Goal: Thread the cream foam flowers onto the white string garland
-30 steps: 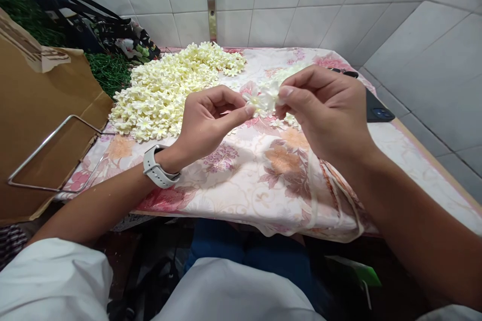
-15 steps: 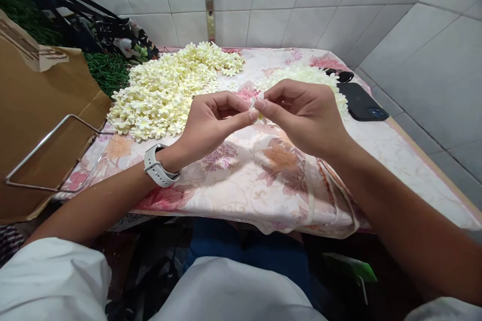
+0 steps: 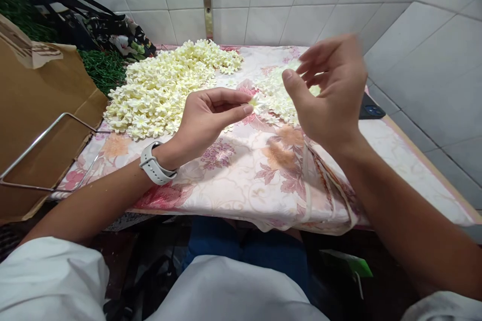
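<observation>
Between thumb and fingers, my left hand pinches a small artificial flower, pale with a yellowish middle. My right hand is raised to the right of it, fingers apart and slightly blurred, with nothing visible in it. Behind and below that hand lies a loose spread of whiter petal pieces, partly hidden by it. Left of my left hand is a large heap of cream-yellow flowers.
A patterned cloth covers the table. A black phone lies near the right edge. At left stand a brown cardboard box, a bent metal wire frame, green wire-like stems and a floral bag. A tiled wall closes the back.
My right hand has let go of the flower and lifted up and to the right, its fingers spreading. My left hand stays in place, still pinching the flower.
</observation>
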Demonstrator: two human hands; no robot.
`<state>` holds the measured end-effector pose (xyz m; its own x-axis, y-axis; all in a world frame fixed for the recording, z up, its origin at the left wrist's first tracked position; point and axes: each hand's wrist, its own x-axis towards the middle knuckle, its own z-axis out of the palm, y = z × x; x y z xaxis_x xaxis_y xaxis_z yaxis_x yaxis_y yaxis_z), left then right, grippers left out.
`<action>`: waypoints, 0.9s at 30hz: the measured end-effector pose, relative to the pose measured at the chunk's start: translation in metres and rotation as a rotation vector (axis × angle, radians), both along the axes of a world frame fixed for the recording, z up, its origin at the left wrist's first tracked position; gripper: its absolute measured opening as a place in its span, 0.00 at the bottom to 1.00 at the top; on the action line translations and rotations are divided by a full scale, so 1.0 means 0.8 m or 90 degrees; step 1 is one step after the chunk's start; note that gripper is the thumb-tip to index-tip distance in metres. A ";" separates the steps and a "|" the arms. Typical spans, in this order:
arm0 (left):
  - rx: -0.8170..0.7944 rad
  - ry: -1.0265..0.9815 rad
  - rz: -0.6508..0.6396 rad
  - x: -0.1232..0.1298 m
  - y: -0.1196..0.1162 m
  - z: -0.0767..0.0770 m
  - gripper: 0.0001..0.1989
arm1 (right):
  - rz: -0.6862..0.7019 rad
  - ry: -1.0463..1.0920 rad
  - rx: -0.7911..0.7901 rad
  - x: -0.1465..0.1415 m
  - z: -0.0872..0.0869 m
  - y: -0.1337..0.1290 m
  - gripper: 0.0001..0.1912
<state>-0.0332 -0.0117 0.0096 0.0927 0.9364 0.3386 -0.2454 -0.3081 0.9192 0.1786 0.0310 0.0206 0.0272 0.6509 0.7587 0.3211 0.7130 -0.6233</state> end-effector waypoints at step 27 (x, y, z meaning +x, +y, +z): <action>0.109 0.092 0.038 0.003 -0.009 0.007 0.21 | 0.324 -0.115 -0.119 -0.010 0.001 -0.023 0.12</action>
<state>-0.0309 -0.0193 0.0155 0.0973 0.8716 0.4805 -0.0917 -0.4729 0.8763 0.1709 0.0123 0.0214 -0.4449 0.6712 0.5929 0.0790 0.6889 -0.7205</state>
